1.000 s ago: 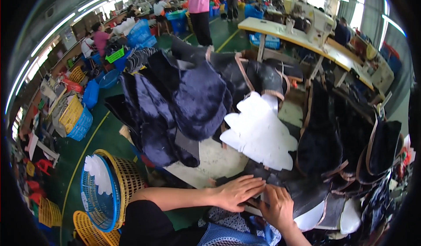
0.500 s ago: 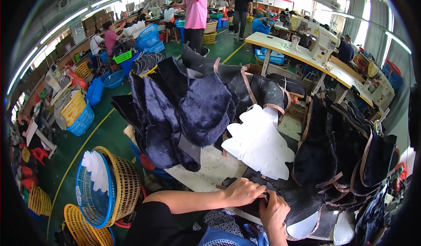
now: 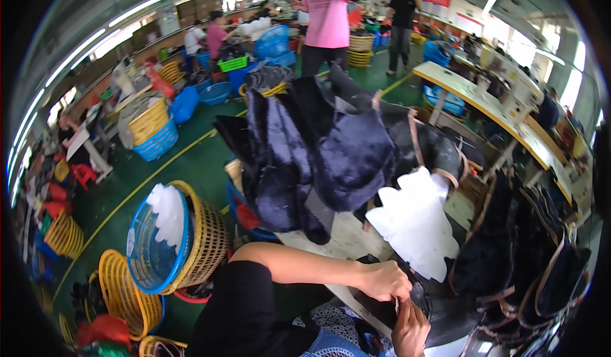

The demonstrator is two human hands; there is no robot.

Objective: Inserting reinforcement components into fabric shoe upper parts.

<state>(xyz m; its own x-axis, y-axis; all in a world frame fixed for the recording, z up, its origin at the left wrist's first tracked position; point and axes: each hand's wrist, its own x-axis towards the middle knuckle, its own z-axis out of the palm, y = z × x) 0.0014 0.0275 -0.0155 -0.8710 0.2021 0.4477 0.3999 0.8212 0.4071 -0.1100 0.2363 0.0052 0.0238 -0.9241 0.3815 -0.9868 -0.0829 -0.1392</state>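
Note:
In front of me my left hand [image 3: 384, 281] and my right hand [image 3: 410, 329] meet, fingertips pinched together. A narrow pale edge shows between them; what it belongs to is mostly hidden by the fingers. Black smooth material [image 3: 449, 322] lies under and beside the hands on the worktable [image 3: 321, 249]. Just beyond is a stack of white scallop-edged sheets [image 3: 417, 223]. Dark, furry-lined pieces [image 3: 356, 156], shaped like boot shafts, are heaped past the table's left part. More black furry pieces with brown-trimmed edges [image 3: 487, 255] are piled at the right.
At my left, a blue basket [image 3: 186, 255] holding white sheets is nested in a yellow basket [image 3: 213, 249]. Another yellow basket [image 3: 118, 293] stands beside it. Ahead right is a long table with a sewing machine [image 3: 512, 96]. A person in pink [image 3: 326, 16] stands ahead; others are farther back.
The view has swung left, so the scene sits farther right in the picture. Both hands stay close together, pinching, and the right hand is now more below the left.

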